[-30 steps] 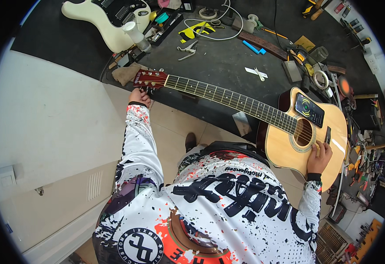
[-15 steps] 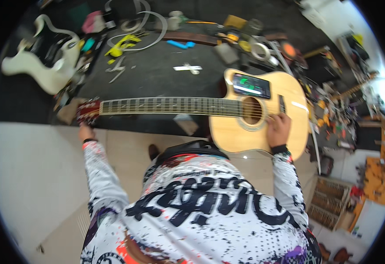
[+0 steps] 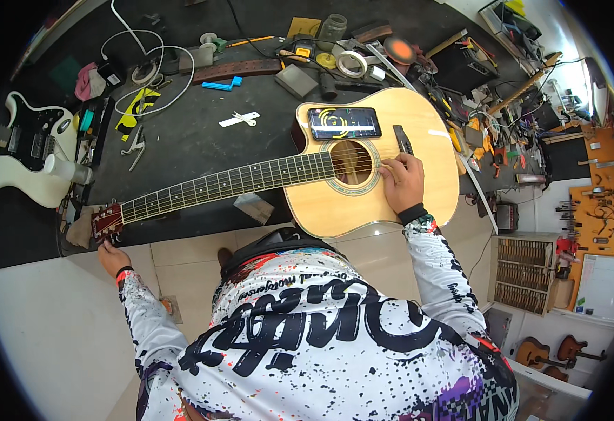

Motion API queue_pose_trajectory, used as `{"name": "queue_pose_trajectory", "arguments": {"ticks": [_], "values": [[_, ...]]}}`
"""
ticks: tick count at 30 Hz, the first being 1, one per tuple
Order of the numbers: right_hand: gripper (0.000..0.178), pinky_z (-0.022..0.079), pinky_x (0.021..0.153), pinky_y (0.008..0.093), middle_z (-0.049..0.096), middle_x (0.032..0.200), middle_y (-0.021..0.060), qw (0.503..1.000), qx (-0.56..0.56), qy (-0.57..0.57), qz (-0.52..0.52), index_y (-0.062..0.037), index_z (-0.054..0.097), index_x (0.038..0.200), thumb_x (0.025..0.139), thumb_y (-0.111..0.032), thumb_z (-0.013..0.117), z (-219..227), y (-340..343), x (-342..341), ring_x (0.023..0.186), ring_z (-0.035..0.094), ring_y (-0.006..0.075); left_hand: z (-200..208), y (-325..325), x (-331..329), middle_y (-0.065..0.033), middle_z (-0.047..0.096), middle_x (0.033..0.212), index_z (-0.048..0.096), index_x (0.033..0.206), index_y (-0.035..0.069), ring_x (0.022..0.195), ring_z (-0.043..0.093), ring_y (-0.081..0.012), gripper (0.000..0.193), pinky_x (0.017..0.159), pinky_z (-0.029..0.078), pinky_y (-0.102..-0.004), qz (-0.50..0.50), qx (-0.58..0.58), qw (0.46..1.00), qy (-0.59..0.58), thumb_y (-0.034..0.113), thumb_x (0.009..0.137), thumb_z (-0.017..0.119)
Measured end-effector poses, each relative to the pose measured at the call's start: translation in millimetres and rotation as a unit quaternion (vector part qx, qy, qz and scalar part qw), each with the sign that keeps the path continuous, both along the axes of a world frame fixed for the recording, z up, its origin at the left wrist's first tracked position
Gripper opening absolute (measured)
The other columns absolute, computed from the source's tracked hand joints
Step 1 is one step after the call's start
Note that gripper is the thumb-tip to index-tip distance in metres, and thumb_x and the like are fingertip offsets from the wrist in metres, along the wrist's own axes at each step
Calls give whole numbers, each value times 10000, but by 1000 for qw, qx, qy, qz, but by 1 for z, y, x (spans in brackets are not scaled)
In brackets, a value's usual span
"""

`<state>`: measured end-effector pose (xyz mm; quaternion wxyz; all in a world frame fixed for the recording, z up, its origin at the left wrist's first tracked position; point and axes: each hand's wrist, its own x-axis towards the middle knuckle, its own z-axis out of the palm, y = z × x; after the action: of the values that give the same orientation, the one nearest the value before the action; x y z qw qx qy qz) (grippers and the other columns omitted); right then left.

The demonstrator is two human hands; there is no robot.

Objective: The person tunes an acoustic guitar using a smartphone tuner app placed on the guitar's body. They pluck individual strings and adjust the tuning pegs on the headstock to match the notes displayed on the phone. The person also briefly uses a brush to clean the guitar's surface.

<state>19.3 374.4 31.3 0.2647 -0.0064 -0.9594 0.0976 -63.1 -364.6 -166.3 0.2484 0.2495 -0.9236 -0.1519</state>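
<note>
A natural-top acoustic guitar (image 3: 419, 123) lies face up across the workbench, its neck (image 3: 230, 181) pointing left. At its dark red headstock (image 3: 106, 219), my left hand (image 3: 115, 259) pinches a tuning peg on the near edge; the fingertips are partly hidden. My right hand (image 3: 404, 184) rests over the strings between the sound hole (image 3: 350, 160) and the bridge (image 3: 402, 139). Its fingers are curled together, and whether they hold a pick cannot be made out. A phone (image 3: 344, 123) with a lit screen showing yellow rings lies on the upper body.
A white electric guitar (image 3: 23, 184) lies at the far left. A cloth-like support (image 3: 79, 229) sits under the headstock. Behind the neck are a capo-like clamp (image 3: 134, 149), a blue string winder (image 3: 221, 83) and a tape roll (image 3: 351, 64). Tools crowd the right side.
The view has shifted, so the guitar appears further left and more slanted. The phone's display has gone from green to yellow. Both hands stay at the headstock and strings.
</note>
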Motion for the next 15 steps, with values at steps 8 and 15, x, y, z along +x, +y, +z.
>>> {"name": "queue_pose_trajectory", "arguments": {"ticks": [8,15], "values": [[167,468,804,407,602,962,83,1000,3,-3,-4,-99,721,936,782,-147,768,2,1,4,931,565,294,13,-21,-27,61,343,627,479,809,163,508,273,-94,264,492,228,-275,139,791,592,57,305,1027,433],[192,469,822,407,601,965,92,999,-10,-9,33,-87,725,970,788,-134,763,3,-9,-16,950,560,299,-7,-56,14,-101,635,877,638,1024,39,805,600,-259,402,721,465,-407,114,264,957,28,396,1029,452]]}}
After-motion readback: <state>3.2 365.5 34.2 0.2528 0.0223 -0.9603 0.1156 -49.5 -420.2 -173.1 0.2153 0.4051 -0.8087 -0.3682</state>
